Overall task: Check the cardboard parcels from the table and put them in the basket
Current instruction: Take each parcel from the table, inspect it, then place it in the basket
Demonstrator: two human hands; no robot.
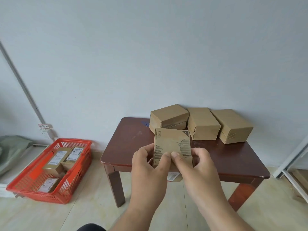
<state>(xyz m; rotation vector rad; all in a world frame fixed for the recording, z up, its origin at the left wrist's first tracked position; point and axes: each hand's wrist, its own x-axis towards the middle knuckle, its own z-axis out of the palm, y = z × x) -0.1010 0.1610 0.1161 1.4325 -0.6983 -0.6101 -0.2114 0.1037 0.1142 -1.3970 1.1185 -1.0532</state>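
Table [126, 144]: three parcels [202, 123] lined up at the back edge by the wall, likely queued for checking. Basket [30, 189] on the floor to the left, several labelled parcels already inside. Held parcel [172, 144] raised over the table's front, torn face toward the camera, probably for inspection. Left hand [148, 162] and right hand [198, 162] both clamp it, thumbs pressed on the front.

Left hand [146, 161] and right hand [198, 161] raised side by side, fingers curled, thumbs touching, both gripping.
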